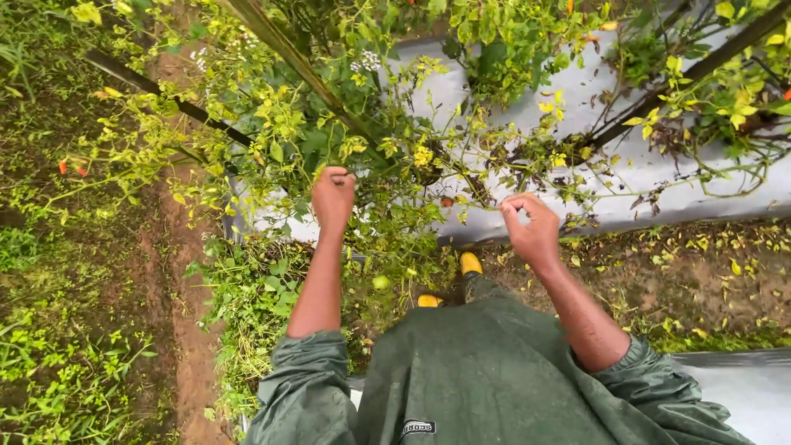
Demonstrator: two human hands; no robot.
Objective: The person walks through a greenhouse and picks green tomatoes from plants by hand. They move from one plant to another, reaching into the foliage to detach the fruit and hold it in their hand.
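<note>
1. the left hand is clenched around a stem of the yellowing pepper plant, up among the leaves.
2. the right hand pinches a thin twig of that plant, fingers curled; nothing picked shows in it.
3. red peppers hang on at far left (unpicked), so judged barely begun; grey mulch sheet lies beneath.

An outdoor farm plot: staked pepper plants growing through silver plastic mulch, with bare soil furrows alongside.
</note>
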